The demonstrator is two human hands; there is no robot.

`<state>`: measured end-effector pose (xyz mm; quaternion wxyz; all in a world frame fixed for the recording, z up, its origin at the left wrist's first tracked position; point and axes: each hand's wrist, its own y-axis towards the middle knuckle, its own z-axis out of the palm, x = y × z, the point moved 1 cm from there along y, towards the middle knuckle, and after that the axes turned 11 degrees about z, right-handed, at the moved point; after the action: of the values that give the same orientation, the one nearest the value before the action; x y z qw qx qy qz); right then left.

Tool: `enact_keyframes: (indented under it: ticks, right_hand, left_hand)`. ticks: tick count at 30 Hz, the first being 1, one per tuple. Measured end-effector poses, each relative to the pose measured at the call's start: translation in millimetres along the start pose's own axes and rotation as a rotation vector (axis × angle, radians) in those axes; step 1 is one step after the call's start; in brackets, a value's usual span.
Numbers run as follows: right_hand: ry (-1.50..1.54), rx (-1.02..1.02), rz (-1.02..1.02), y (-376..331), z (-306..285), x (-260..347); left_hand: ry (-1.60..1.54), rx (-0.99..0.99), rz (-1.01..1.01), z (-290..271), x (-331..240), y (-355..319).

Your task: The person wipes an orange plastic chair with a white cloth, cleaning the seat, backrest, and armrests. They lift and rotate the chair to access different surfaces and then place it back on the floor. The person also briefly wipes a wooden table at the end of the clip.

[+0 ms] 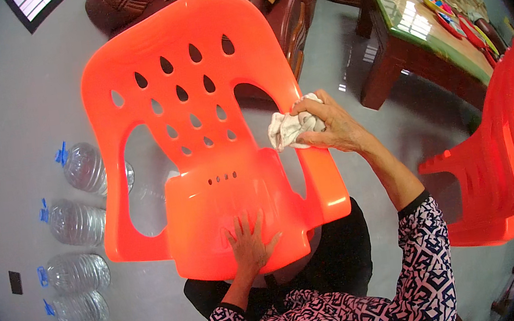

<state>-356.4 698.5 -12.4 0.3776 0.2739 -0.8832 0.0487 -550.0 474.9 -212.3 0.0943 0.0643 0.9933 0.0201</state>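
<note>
1. Chair (216,162) of smooth, shiny orange-red plastic, right in front of the person, its front edge above their dark trousers (346,245); I can't see its feet from here.
2. The backrest (190,73) is broad and round-cornered, pierced with teardrop holes; each armrest curves around a large opening.
3. The cloth (286,129) is whitish, soft and crumpled, with faint marks on it.
4. The chair's open front faces the person and its backrest points away, the long axis running away from them and leaning slightly left at the far end.
5. The left hand (251,248) lies spread on the seat (200,214), fingers pointing toward the backrest.
6. The right hand (330,123) pinches the cloth between thumb and curled fingers, at the top of the right armrest (325,184).
7. I count fourteen teardrop holes, four small holes at the rear of the seat, one cloth, six clear bottles (79,272) with blue tops along the left, one more red chair (500,152) at the right, and one glass-topped wooden table (431,52) beyond.
</note>
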Motion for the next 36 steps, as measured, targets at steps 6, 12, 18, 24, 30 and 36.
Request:
enact_keyframes:
  ticks: [6, 12, 18, 24, 30, 36]
  right_hand:
    - [-0.418, -0.385, -0.345, 74, 10, -3]
    - [-0.768, -0.841, -0.595, 166, -2, 28]
    - [-0.969, -0.737, -0.639, 169, 16, 49]
    - [-0.894, -0.572, -0.528, 121, 16, 16]
    - [-0.489, -0.166, -0.295, 36, 3, -5]
    - [-0.104, 0.038, -0.055, -47, -4, 18]
  left_hand:
    - [-0.005, 0.041, -0.01, -2, 1, 0]
    - [-0.077, 0.006, -0.011, -8, -3, 1]
    - [-0.062, 0.019, -0.019, -13, -5, -3]
    - [-0.066, -0.05, -0.018, 3, -2, -5]
    - [-0.125, -0.022, -0.043, 3, -5, 1]
    - [-0.1, -0.034, -0.033, 2, -3, -2]
